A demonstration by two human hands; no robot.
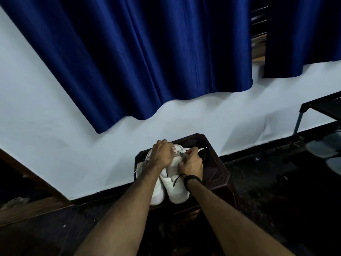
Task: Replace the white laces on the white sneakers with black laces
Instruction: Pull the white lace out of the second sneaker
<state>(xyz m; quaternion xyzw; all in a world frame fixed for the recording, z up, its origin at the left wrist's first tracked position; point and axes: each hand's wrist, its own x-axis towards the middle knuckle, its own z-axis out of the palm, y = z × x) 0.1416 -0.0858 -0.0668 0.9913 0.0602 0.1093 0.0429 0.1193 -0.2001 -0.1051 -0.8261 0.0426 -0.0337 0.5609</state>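
Two white sneakers (173,189) side by side, toes toward the camera, on a dark brown stool (219,174) against the wall. Left hand (162,154) curled over the lacing area of the sneakers, fingers bent; what they hold, impossible to tell. Right hand (191,163) pinching a white lace (200,149) near the eyelets. Black laces (202,154) heaped just behind the right hand. Blue curtain (147,61) above; dark shelf frame (317,115) far right.

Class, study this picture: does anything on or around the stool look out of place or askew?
One loose black lace trails across the toe of the right sneaker, near the right hand, unthreaded there. Both sneakers sit side by side on the dark stool; nothing looks spilled or damaged.
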